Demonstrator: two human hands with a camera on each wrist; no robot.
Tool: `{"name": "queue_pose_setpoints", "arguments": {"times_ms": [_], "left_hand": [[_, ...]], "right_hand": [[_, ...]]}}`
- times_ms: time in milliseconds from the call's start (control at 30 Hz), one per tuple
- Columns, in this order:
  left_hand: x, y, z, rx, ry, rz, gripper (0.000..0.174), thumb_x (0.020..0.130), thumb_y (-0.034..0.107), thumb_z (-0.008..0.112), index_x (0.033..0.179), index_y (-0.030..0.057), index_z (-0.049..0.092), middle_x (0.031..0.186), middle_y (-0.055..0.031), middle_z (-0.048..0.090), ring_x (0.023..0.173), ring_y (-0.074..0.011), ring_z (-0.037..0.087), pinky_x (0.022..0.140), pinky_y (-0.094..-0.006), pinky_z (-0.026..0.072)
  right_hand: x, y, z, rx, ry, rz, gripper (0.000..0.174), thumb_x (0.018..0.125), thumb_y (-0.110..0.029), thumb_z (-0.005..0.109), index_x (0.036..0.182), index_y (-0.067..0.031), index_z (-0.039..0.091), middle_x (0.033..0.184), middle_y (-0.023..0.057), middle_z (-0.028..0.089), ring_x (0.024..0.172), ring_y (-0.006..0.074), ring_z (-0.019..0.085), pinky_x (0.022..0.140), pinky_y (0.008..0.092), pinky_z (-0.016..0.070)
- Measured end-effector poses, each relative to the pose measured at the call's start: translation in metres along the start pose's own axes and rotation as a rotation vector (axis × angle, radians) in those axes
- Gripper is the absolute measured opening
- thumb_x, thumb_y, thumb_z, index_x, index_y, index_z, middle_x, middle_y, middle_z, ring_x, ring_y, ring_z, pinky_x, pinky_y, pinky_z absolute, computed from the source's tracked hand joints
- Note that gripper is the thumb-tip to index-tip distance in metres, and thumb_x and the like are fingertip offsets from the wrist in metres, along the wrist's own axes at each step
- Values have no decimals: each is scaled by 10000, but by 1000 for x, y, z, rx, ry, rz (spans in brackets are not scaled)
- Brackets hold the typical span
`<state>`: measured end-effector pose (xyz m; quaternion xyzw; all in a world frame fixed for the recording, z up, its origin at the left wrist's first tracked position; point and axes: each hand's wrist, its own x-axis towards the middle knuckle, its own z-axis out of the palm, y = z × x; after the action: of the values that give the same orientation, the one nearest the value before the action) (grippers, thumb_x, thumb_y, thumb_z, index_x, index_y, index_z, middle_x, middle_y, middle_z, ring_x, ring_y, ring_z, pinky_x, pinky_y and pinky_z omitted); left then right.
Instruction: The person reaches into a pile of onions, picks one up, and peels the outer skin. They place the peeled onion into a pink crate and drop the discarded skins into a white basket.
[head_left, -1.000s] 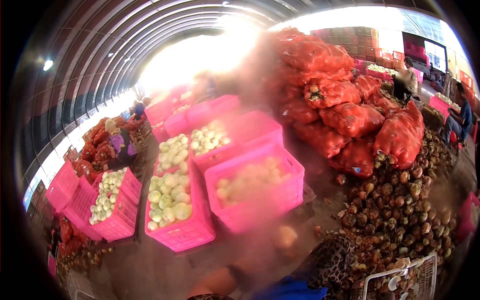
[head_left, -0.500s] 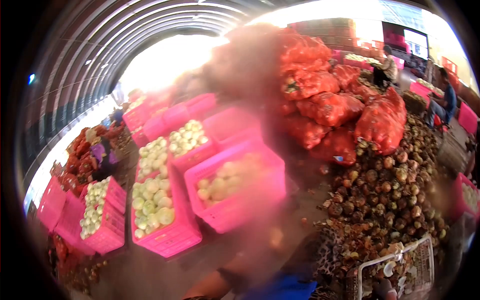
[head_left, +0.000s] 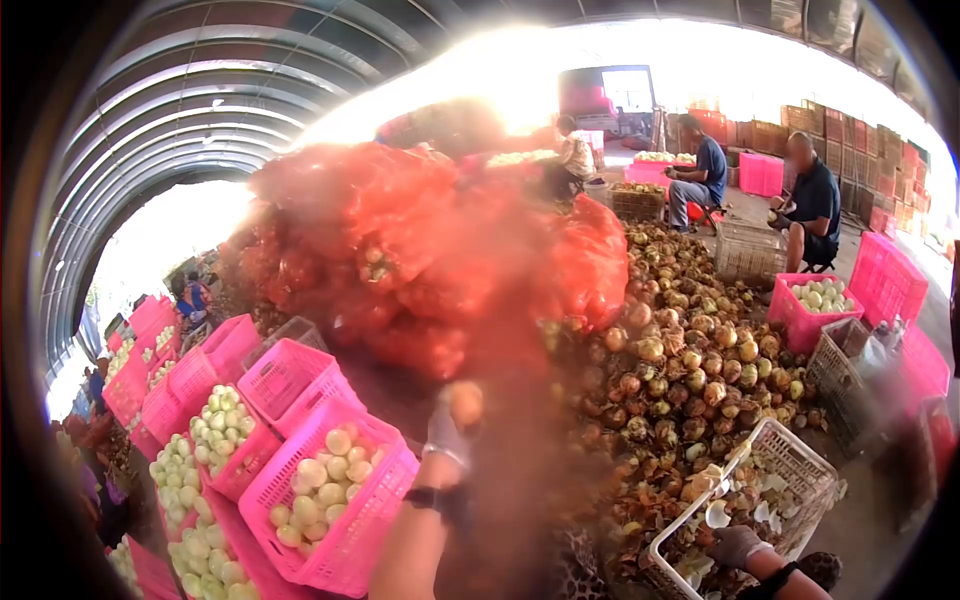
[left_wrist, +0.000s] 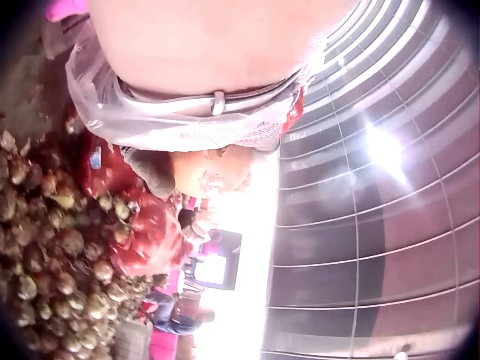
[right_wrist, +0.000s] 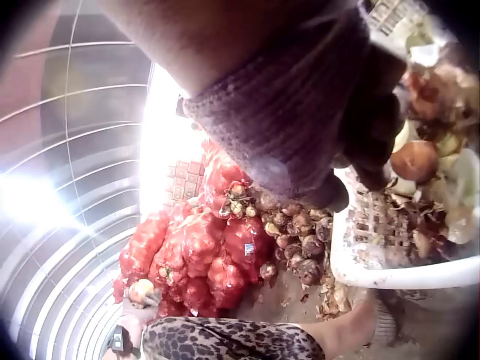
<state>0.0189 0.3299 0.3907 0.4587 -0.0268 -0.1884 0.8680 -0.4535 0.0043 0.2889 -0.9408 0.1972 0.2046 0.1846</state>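
Observation:
My gloved left hand (head_left: pixel 446 436) is stretched forward and grips a peeled-looking onion (head_left: pixel 466 403). In the left wrist view, glove fingers (left_wrist: pixel 154 172) curve against the side of the pale orange onion (left_wrist: pixel 211 169). Low on the right in the head view, my gloved right hand (head_left: pixel 740 548) is over a white crate (head_left: pixel 655 548) of onion skins. The right wrist view has the bent, shadowed fingers (right_wrist: pixel 375 139) at the crate's rim (right_wrist: pixel 405 277), beside a brown onion (right_wrist: pixel 415 161); whether they hold anything is hidden.
Pink crates of peeled onions (head_left: pixel 350 530) stand at the left. Stacked red net sacks (head_left: pixel 400 250) rise ahead, and loose unpeeled onions (head_left: pixel 690 350) cover the floor at right. Seated people (head_left: pixel 700 170) and more crates (head_left: pixel 762 173) are farther back. A brown blur covers the head view's centre.
The head view has swung right, bringing another seated person and the whole white crate in. My left hand with its onion now shows clearly, and my right hand has come further into view.

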Motion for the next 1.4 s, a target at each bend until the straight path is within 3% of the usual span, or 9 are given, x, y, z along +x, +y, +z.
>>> {"name": "queue_pose_setpoints", "arguments": {"times_ms": [133,333,633,833,933,1033,1067,1167,1400], "left_hand": [[-8,1,15,-124,-239,-158,457,819,541,628,1007,125,618,862,-60,644,671,-208,622,502,-315,520],[-95,-19,-46,45,-88,-100,347,844,438,603,978,119,609,854,-47,629,681,-193,606,529,-313,514],[-82,-5,-61,246,52,81,185,882,284,566,934,110,597,842,-27,606,696,-171,581,569,-311,504],[-129,51,-62,1014,-74,351,83,895,167,534,897,106,589,826,-14,592,682,-155,555,577,-309,483],[-172,53,-66,616,-49,211,89,888,175,557,926,101,590,850,-17,596,714,-159,561,592,-313,490],[-194,41,-71,281,6,124,113,882,182,581,956,97,591,874,-20,601,746,-163,567,607,-318,497],[-197,37,-70,228,21,110,123,880,185,589,965,96,591,882,-21,603,756,-164,569,612,-319,500],[-207,29,-63,140,60,93,159,874,192,613,995,91,593,906,-24,608,788,-168,575,627,-324,507],[-212,22,-47,7,132,63,252,859,210,668,1063,81,595,962,-31,619,862,-177,589,662,-334,523]], "right_hand": [[18,14,24,13,-40,34,511,801,-507,612,1071,-74,643,933,198,677,937,386,639,831,443,510],[20,-19,15,124,-164,161,455,735,-374,697,1090,-90,680,912,163,698,910,328,667,824,415,520],[3,-45,3,193,-202,206,444,770,-354,693,1110,-70,662,948,164,699,878,296,684,797,361,541],[-1,-26,20,135,-106,141,419,730,-313,674,1065,-61,683,936,203,690,949,341,658,857,394,515],[2,-25,21,165,-154,209,438,726,-297,683,1104,-76,680,964,193,693,957,321,663,880,386,509],[72,117,148,-419,95,-476,189,901,-129,503,936,-192,677,840,23,686,798,183,663,665,322,530],[71,115,148,-485,135,-479,138,857,-147,550,888,-220,663,836,-6,673,822,121,645,666,274,512],[85,130,161,-486,222,-637,140,856,-164,561,899,-235,674,867,-31,678,846,125,647,670,290,517],[88,137,163,-232,161,-658,128,868,-231,576,925,-233,690,888,-52,675,867,116,636,676,292,510]]}}
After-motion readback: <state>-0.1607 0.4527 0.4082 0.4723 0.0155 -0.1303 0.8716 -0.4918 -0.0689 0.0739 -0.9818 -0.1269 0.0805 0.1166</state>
